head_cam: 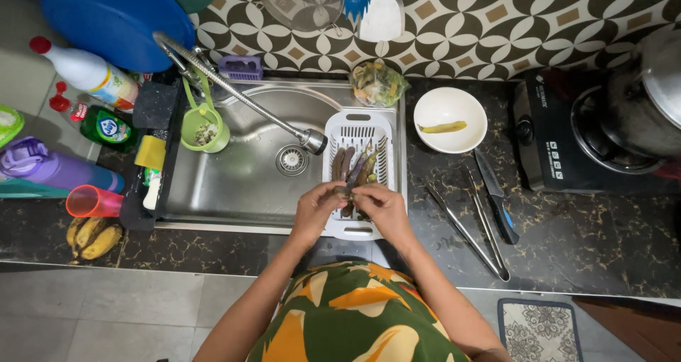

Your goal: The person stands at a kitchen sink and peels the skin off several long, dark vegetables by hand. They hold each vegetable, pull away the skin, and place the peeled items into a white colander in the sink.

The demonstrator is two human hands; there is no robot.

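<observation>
Dark marbled tabletop (pixel 582 241) with a steel sink (pixel 234 184) set into it, long faucet (pixel 234 92) swung over the basin. At the right, an induction cooker (pixel 560 149) with a big lidded steel pot (pixel 638 99). A white slotted basket (pixel 358 131) sits across the sink's right side, holding several long dark pods, likely okra or similar (pixel 355 167). A white bowl (pixel 450 117) on the tabletop beside the basket holds one yellowish-green pod (pixel 443 127). Metal tongs (pixel 472 227) and a knife with a blue-black handle (pixel 496 199) lie just right of the basket. Left of the sink: bananas (pixel 91 238), an orange cup (pixel 92 201), dish-soap bottles (pixel 106 128). Both hands meet over the basket's near end: left hand (pixel 316 213) and right hand (pixel 383 209), both grips pressed together, fingertips pinching one small dark pod (pixel 343 190) between them, held just above the others. Judgement: the pod looks light, thin, slightly bendy, probably wet and a bit slick from rinsing, so it could slip or snap if twisted hard. Best held near each end with fingertip pinches, one hand steadying the body, the other working the stem tip. Exact finger contact is partly hidden by the knuckles.
</observation>
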